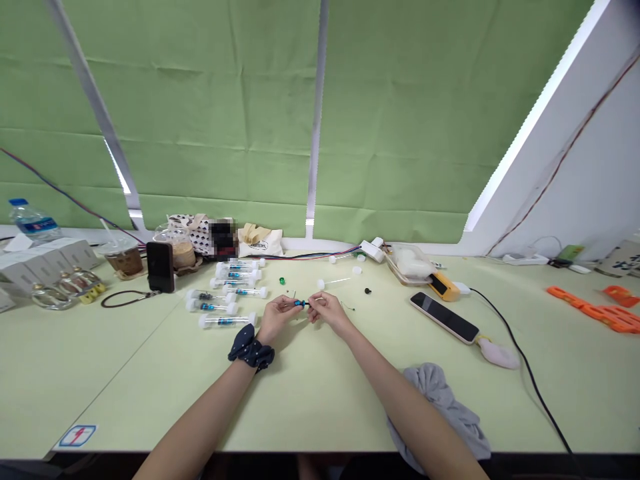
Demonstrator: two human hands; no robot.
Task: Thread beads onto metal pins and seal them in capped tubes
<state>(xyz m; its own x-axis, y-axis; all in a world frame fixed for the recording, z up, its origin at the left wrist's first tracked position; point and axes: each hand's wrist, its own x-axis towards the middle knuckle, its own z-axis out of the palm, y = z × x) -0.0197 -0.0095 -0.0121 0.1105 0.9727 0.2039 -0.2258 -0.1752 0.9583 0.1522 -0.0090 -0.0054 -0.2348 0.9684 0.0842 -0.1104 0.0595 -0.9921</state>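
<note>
My left hand, with a dark dotted scrunchie on its wrist, pinches one end of a thin blue-and-black rod-like part. At its other end are the closed fingertips of my right hand. The part is held level just above the table, its ends hidden by fingers. Left of my hands lie several clear tubes with white caps, blue pieces inside. Beyond my hands are a small green piece and an uncapped-looking clear tube. A thin wire bit lies beside my right hand.
Rightward are a phone, a yellow device, a plastic container and a black cable. A grey cloth scrunchie lies near my right forearm. An upright phone and a drink cup stand left.
</note>
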